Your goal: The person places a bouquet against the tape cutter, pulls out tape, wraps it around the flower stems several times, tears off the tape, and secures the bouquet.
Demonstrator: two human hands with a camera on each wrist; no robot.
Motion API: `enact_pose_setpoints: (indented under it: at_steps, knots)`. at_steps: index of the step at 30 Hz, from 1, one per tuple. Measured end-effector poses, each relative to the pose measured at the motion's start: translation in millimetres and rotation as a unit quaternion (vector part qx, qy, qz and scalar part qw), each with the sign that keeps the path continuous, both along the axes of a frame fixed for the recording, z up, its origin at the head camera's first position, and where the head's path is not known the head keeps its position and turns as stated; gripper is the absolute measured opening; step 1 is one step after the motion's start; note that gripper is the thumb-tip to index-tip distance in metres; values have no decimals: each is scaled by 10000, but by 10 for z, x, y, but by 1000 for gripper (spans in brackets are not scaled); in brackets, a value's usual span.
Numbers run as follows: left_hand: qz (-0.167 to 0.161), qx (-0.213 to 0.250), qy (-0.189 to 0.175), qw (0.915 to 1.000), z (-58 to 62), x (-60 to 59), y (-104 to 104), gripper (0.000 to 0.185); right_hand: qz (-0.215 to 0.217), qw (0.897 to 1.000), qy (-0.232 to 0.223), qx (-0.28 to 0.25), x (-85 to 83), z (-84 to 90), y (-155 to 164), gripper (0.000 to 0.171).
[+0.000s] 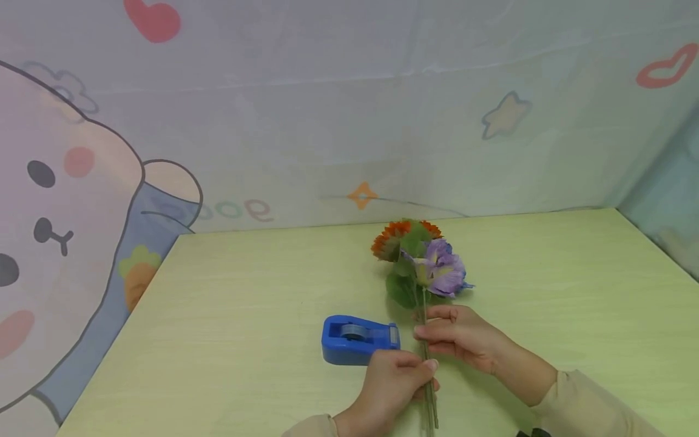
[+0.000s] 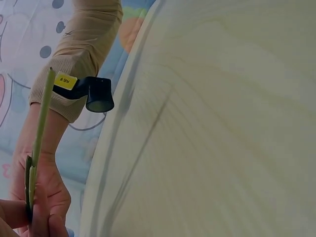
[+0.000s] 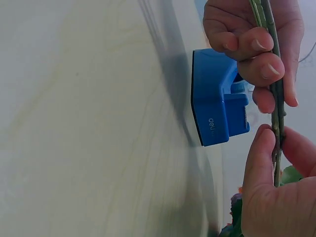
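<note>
A bunch of flowers with orange blooms and a purple bloom (image 1: 441,270) has green leaves and long thin stems (image 3: 277,98). My right hand (image 1: 464,337) pinches the stems a little below the blooms. Lower down, near the cut ends, my left hand (image 1: 393,379) grips the same stems between thumb and fingers. The bare stem ends (image 2: 43,113) stick out past the fingers in the left wrist view. Just left of the stems stands a blue tape dispenser (image 1: 349,355) with a roll of clear tape in it, close to the left hand's knuckles.
The pale yellow-green tabletop (image 1: 246,291) reaches back to a printed cloth backdrop (image 1: 306,121) with a cartoon bear on the left. A black wrist camera (image 2: 100,94) sits at the right sleeve's cuff.
</note>
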State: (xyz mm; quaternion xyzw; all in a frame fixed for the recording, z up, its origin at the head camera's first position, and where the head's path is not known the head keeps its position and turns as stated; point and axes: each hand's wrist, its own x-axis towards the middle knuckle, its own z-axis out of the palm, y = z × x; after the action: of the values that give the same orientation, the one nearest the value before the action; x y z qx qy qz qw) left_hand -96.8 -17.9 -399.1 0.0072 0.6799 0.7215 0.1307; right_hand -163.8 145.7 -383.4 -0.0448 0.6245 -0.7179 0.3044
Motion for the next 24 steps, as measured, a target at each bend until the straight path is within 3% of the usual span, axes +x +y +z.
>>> enact_pose_setpoints:
  at_steps: [10, 21, 24]
  knots:
    - [-25, 121, -180, 9998, -58, -4, 26, 22, 3, 9999, 27, -124, -10, -8, -21, 78]
    - [-685, 335, -820, 9937, -81, -5, -11, 39, 36, 9999, 98, 18, 0, 5, -39, 76]
    - [-735, 447, -846, 9927, -77, -10, -14, 35, 76, 9999, 100, -10, 8, 15, -40, 76]
